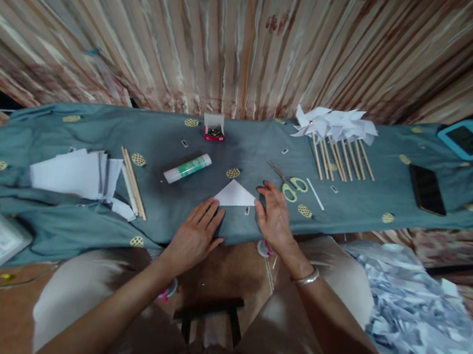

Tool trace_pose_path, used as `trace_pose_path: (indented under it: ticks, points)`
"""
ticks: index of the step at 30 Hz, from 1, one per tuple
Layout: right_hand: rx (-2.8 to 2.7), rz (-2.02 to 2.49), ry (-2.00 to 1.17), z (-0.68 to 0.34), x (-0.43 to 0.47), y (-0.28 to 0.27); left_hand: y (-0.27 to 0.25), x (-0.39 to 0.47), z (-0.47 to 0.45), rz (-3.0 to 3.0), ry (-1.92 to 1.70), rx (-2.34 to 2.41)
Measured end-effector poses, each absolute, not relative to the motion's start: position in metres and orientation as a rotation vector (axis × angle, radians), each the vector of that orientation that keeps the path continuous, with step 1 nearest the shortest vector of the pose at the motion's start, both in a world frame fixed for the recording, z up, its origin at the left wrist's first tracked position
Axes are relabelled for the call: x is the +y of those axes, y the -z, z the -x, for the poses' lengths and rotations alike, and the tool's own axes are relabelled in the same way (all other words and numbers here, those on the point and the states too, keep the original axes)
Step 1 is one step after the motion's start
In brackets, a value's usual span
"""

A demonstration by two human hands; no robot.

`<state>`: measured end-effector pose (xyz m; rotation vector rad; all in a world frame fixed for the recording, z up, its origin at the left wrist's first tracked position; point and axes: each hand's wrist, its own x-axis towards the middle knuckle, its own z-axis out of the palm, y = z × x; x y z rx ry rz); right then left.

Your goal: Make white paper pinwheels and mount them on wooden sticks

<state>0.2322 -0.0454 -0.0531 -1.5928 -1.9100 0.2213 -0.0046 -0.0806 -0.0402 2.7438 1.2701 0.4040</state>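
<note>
Your white paper triangle (pixel 236 195) lies on the blue-green cloth (pixel 251 143) between your two hands, its peak pointing away from you and its long side running left to right, roughly along the cloth's near edge. Your left hand (pixel 196 234) rests with fingers flat and side by side at the left corner, thumb out to the side, wrapped around nothing; your right hand (pixel 274 215) has thumb and forefinger a little apart at the right corner, and I cannot tell whether they pinch it. Around you, count one glue stick (pixel 188 168), one pair of scissors (pixel 287 184), one thin white stick (pixel 315 194), one small red-and-white box (pixel 215 137), one phone (pixel 427 189) and one blue-framed tablet (pixel 471 139). At least two wooden sticks (pixel 134 183) lie beside the paper pile (pixel 69 173) on your left; the paper pinwheels (pixel 338 124) at far right overlap too much to count. You have a narrow band of cloth between the triangle and the near edge, and a broader stretch from its peak to the box; the scissors lie just beyond your right fingertips, making that side tighter
</note>
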Motion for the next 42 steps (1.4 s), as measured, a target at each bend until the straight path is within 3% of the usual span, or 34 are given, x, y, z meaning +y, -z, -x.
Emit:
trace_pose_path:
  ticks: [6,15,21,38,42]
  points:
    - [-1.872,1.546,-0.259,-0.237,-0.046,0.055,0.039,-0.089,0.025,-2.739,-0.462,1.321]
    - [-1.860,1.489,-0.370,-0.234,-0.027,0.045,0.042,-0.070,0.015,-2.419,-0.898,1.400]
    - [-1.908,1.457,-0.472,-0.225,-0.020,0.041,0.045,-0.038,-0.015,-2.416,-0.854,1.364]
    - [-1.611,1.307,-1.223,-0.243,-0.027,0.035,0.023,-0.033,-0.016,-2.570,-0.785,1.325]
    - [-1.470,1.257,-1.220,-0.242,-0.040,0.040,0.021,-0.031,-0.012,-2.601,-0.817,1.314]
